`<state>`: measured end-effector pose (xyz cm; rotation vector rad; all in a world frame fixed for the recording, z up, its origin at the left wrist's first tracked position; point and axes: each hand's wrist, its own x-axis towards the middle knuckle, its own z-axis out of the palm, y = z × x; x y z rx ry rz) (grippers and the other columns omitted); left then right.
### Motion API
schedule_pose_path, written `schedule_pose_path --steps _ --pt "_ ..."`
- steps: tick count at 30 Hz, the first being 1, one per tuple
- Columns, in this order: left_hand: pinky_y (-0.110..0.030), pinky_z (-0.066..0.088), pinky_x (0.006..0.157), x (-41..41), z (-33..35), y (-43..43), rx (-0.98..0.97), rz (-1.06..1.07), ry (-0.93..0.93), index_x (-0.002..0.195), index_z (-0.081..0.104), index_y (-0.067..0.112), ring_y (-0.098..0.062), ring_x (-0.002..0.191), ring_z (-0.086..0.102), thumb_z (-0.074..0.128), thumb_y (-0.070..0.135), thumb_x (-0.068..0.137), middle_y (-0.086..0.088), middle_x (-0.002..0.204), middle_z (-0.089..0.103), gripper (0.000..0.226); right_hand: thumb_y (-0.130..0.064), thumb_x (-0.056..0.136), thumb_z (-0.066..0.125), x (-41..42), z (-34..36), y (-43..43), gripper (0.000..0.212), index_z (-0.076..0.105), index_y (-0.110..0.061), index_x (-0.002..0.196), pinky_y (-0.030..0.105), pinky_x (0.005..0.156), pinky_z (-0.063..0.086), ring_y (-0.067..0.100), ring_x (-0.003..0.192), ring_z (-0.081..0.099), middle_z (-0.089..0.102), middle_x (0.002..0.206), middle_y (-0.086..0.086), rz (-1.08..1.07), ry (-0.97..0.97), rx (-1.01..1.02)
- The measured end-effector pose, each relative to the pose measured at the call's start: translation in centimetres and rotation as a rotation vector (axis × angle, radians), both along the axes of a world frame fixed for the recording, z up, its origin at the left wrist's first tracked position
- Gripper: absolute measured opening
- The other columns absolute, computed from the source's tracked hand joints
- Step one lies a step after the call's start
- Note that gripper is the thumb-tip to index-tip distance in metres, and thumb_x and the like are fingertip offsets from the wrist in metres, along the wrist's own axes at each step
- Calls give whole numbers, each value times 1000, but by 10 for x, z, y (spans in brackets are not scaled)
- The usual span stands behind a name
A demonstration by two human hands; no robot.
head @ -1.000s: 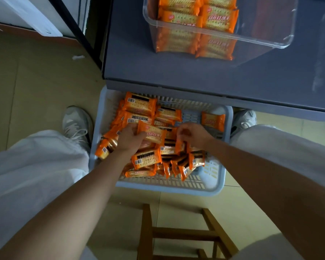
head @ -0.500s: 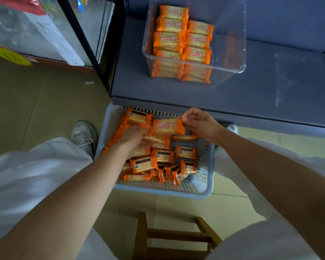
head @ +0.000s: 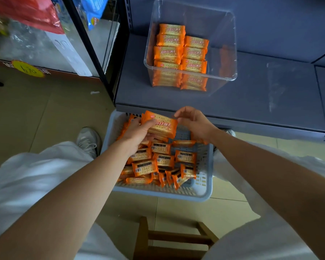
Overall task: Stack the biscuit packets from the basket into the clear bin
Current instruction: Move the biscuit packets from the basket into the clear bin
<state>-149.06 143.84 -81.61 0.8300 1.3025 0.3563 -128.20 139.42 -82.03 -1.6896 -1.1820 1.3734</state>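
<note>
Nearest, a wooden stool [head: 169, 239] is seen on the floor. Beyond it the basket [head: 204, 188] is set between the feet, tucked under the shelf edge, presumably so that packets can be lifted straight up. Many loose packets [head: 163, 160] are left in it, mostly barcode side up, so the task is judged well short of done.

Both forearms are stretched forward. Above the basket's far end, held packets [head: 162, 124] are gripped as a small stack by the left hand [head: 137, 132], with the thumb laid across the printed face. The stack's right end is met by the fingertips of the right hand [head: 193, 122], probably to square it. Whether it is pinched or merely touched cannot be told.

Farther on, the clear bin [head: 231, 53] is stood on the grey shelf [head: 251, 102]. Stacked packets [head: 180, 51] are laid in it face up in two columns against its left side.
</note>
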Motion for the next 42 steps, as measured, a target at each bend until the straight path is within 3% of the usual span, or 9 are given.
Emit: schedule_pose_path --steps 3,5,10,19,23,27,31,36,42 --pt "-33 57 82 2 9 4 43 15 -8 115 59 9 -24 88 69 66 30 88 -12 106 70 35 -32 87 68 -5 16 2 40 56 -22 124 27 102 43 8 119 52 57 125 -6 72 -72 33" --pt "-34 57 81 7 18 7 58 41 -36 110 59 8 -24 83 69 63 26 91 -14 100 70 27 -33 78 77 -9 25 7 58 52 -22 129 26 101 42 7 119 52 56 128 -6 224 -250 107" --pt "-27 57 69 25 43 28 143 30 -49 113 57 3 -22 75 69 58 25 92 -15 92 70 30 -31 75 79 1 52 26 62 51 -16 128 35 95 45 15 111 56 60 121 -1 344 -544 329" --pt "-32 57 80 72 88 97 205 -1 -173 117 57 14 -23 86 71 56 37 94 -7 102 70 32 -30 71 81 47 93 98 66 48 -14 127 37 84 49 21 99 60 63 114 2 298 -742 435" --pt "-43 51 91 85 80 147 698 -243 162 111 57 29 -15 100 64 41 65 89 2 113 64 45 -28 72 79 83 95 139 62 51 -18 126 39 85 48 19 92 57 63 105 1 155 -779 379" --pt "-46 29 113 86 53 190 1231 -638 626 135 49 18 -25 138 35 37 42 100 -6 147 42 44 -28 71 79 127 71 173 61 51 -20 124 43 84 51 25 91 62 66 102 5 17 -849 282" --pt "-45 0 121 93 25 222 1261 -865 804 150 26 20 -21 149 -7 25 50 99 -3 162 4 59 -23 73 77 157 35 205 60 50 -17 126 38 82 49 31 96 61 64 111 11 5 -944 193" --pt "-36 -8 119 103 0 245 1220 -767 807 153 11 10 -17 147 -13 24 46 101 -4 161 -5 65 -18 75 75 180 9 250 60 48 -14 129 34 83 44 31 105 59 61 120 12 -36 -947 191" --pt "-41 1 121 108 -6 249 1263 -746 798 152 18 7 -22 148 -10 20 50 96 -7 161 1 70 -9 77 70 190 -18 280 60 42 -15 130 35 85 41 34 113 50 55 123 16 -3 -986 108"
